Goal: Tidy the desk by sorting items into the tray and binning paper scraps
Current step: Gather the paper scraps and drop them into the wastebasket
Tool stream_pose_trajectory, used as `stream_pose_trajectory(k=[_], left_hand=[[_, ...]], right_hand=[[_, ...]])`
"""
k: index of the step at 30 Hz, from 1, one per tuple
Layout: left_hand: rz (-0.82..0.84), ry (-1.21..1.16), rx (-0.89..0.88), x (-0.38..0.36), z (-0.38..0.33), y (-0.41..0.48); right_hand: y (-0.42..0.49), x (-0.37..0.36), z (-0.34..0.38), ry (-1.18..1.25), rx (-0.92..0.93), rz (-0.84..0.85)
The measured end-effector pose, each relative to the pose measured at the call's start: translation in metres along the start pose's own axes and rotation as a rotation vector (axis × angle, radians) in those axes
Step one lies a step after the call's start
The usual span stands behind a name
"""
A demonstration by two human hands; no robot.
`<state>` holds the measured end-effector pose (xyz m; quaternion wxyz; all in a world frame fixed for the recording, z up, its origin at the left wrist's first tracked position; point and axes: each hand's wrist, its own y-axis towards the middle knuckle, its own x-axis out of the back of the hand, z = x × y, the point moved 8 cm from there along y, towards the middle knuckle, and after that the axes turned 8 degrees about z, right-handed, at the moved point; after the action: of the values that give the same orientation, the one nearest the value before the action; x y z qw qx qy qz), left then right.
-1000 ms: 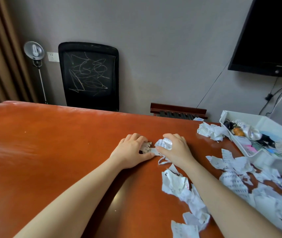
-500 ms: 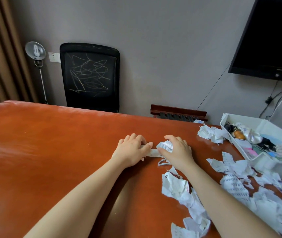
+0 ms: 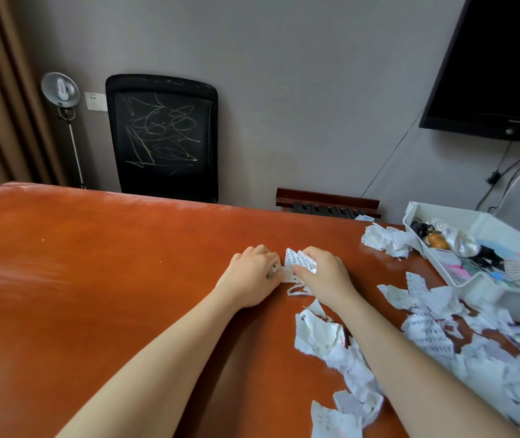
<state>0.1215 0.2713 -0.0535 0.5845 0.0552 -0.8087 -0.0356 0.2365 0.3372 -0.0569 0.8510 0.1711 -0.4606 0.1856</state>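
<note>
Both my hands meet at the middle of the orange-brown desk (image 3: 94,279). My right hand (image 3: 323,275) grips a bunch of crumpled printed paper scraps (image 3: 298,259). My left hand (image 3: 249,276) has curled fingers pinching a small scrap (image 3: 287,275) that lies between the two hands. More torn paper scraps (image 3: 325,335) trail along my right forearm, and a larger spread of scraps (image 3: 429,327) covers the desk's right side. A white tray (image 3: 492,295) at the right edge holds a pink brush and several small items.
A small heap of crumpled paper (image 3: 385,237) lies beside the tray's far corner. Behind the desk stand a black chair (image 3: 162,137), a round lamp on a pole (image 3: 60,86) and a dark wooden chair back (image 3: 328,200). A black screen (image 3: 498,67) hangs at upper right.
My left hand has slid right and closed its fingers onto the scrap between the hands. My right hand keeps its bunch of scraps in about the same spot.
</note>
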Motion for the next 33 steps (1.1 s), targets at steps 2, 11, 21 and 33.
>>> stream_pose_trajectory(k=[2,11,21,33], left_hand=[[-0.037,-0.022,-0.001,0.003,0.000,-0.002],[-0.186,-0.098,0.179,0.019,0.012,-0.013],[-0.269,-0.525,0.236,0.025,0.026,-0.034],[-0.296,-0.848,0.315,0.038,0.033,-0.061]], right_hand=[[-0.002,0.003,0.000,-0.044,-0.010,-0.017],[-0.001,0.012,-0.015,0.243,-0.129,-0.056],[-0.003,0.038,-0.020,0.539,-0.316,0.011],[-0.013,0.065,0.030,0.809,-0.273,-0.004]])
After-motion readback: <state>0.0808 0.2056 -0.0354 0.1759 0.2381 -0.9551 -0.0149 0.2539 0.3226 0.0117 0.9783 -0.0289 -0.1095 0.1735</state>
